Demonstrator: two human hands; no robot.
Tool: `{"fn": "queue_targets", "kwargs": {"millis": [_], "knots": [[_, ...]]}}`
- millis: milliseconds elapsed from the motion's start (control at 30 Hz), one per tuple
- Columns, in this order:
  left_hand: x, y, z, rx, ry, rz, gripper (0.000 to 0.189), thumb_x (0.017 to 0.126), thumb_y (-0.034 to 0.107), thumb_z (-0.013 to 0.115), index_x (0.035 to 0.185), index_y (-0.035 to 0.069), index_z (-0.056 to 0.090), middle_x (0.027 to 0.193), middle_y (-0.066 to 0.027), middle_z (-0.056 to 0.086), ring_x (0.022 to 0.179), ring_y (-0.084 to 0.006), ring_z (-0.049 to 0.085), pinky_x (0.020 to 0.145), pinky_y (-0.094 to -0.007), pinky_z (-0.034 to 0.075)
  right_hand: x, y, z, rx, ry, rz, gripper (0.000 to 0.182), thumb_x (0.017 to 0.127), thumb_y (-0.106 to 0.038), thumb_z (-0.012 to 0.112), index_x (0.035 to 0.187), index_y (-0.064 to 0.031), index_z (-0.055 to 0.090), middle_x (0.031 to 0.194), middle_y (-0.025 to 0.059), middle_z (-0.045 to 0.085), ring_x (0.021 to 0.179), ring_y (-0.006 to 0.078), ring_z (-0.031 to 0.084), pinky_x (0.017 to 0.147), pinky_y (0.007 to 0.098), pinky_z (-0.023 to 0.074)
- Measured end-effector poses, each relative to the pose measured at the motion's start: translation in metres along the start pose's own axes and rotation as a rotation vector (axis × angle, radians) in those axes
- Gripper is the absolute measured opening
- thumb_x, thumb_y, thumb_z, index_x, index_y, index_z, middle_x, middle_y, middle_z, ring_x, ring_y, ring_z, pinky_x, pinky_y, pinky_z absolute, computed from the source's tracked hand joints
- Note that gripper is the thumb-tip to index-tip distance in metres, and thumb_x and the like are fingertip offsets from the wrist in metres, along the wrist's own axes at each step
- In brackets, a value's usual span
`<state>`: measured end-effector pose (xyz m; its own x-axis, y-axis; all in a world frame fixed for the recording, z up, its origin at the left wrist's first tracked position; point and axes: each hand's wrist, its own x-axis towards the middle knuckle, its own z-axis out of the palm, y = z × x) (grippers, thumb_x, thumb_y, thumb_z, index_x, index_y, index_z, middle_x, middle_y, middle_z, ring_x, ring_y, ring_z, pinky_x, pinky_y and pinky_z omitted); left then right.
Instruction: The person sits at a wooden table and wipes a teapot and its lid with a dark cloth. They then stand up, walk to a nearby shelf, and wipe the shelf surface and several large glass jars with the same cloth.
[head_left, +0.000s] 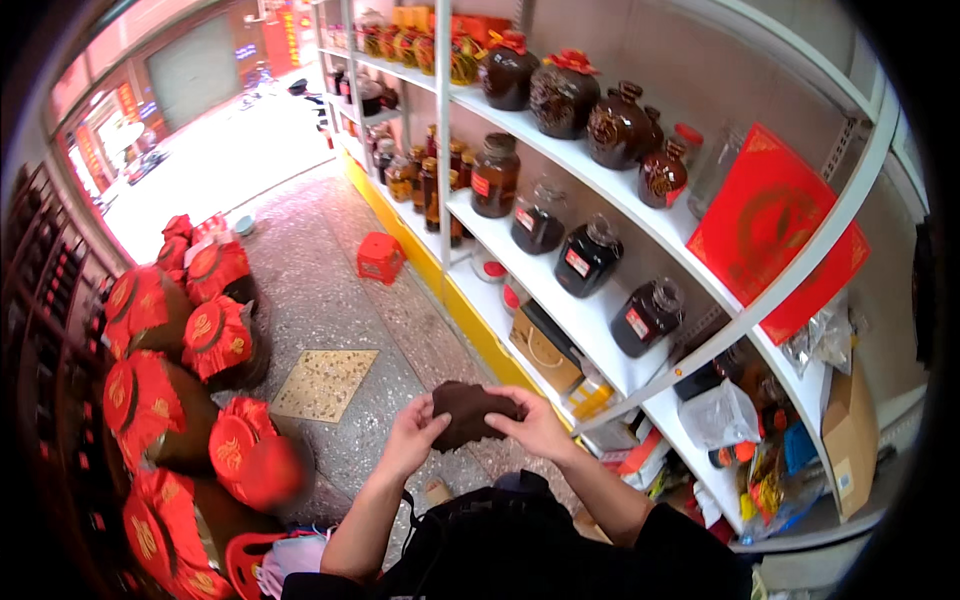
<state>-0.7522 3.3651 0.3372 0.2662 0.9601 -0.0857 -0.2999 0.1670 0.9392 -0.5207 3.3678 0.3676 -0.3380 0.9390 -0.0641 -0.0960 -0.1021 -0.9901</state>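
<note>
A dark brown cloth (469, 415) is stretched between my two hands in front of my body, above the stone-chip floor. My left hand (415, 433) pinches its left side, thumb on top. On the other side my right hand (531, 421) grips the cloth with the thumb laid over its face. The lower edge of the cloth looks ragged. The fingers behind the cloth are partly hidden.
White shelving (540, 120) on the right holds brown ceramic jars (562, 97) and glass jars of dark liquid (589, 259). Large jars under red cloth covers (146, 405) crowd the left. A red plastic stool (380, 257) stands ahead. A red chair (244, 562) is at lower left.
</note>
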Motion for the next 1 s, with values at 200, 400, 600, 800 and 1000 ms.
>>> {"fn": "queue_targets", "kwargs": {"millis": [200, 400, 600, 800, 1000], "knots": [[0.108, 0.019, -0.018, -0.010, -0.174, -0.096, 0.030, 0.098, -0.004, 0.053, 0.127, -0.002, 0.055, 0.118, -0.0113, 0.069, 0.104, -0.0172, 0.067, 0.092, -0.0306, 0.054, 0.062, 0.018, -0.026, -0.120, 0.273, -0.098, 0.041, 0.091, -0.004, 0.072, 0.130, -0.0012, 0.060, 0.116, 0.0048, 0.068, 0.103, 0.0106, 0.063, 0.089, 0.0272, 0.0528], [0.234, 0.051, -0.005, 0.111, -0.329, 0.000, 0.028, 0.099, -0.005, 0.050, 0.128, -0.003, 0.053, 0.123, -0.0112, 0.066, 0.112, -0.0160, 0.063, 0.097, -0.0297, 0.050, 0.137, -0.037, -0.066, -0.305, 0.540, -0.251, 0.040, 0.090, -0.006, 0.073, 0.129, -0.0031, 0.062, 0.113, 0.0063, 0.070, 0.101, 0.0120, 0.065, 0.089, 0.0264, 0.0522], [0.364, 0.127, 0.053, 0.208, -0.470, 0.152, 0.028, 0.100, -0.003, 0.051, 0.128, -0.004, 0.050, 0.122, -0.0106, 0.066, 0.112, -0.0134, 0.062, 0.095, -0.0283, 0.050, 0.213, -0.108, -0.132, -0.625, 0.852, -0.580, 0.041, 0.080, 0.003, 0.076, 0.120, -0.0029, 0.067, 0.104, 0.0095, 0.069, 0.094, 0.0171, 0.066, 0.084, 0.0271, 0.0509], [0.479, 0.182, 0.128, 0.122, -0.583, 0.368, 0.029, 0.099, -0.003, 0.054, 0.128, -0.004, 0.049, 0.117, -0.0110, 0.067, 0.102, -0.0122, 0.065, 0.087, -0.0255, 0.053, 0.271, -0.181, -0.191, -0.759, 1.103, -0.790, 0.039, 0.080, 0.003, 0.074, 0.119, -0.0010, 0.067, 0.095, 0.0149, 0.067, 0.085, 0.0281, 0.066, 0.077, 0.0327, 0.0528], [0.545, 0.164, 0.140, 0.753, -0.144, 0.987, 0.036, 0.083, -0.002, 0.073, 0.117, 0.003, 0.061, 0.109, -0.0109, 0.065, 0.084, -0.0215, 0.066, 0.066, -0.0292, 0.054, 0.298, -0.176, -0.212, -1.449, 1.448, -0.363, 0.051, 0.085, -0.007, 0.071, 0.135, -0.0163, 0.061, 0.143, 0.0182, 0.047, 0.133, 0.0411, 0.039, 0.107, 0.0522, 0.0323]]}}
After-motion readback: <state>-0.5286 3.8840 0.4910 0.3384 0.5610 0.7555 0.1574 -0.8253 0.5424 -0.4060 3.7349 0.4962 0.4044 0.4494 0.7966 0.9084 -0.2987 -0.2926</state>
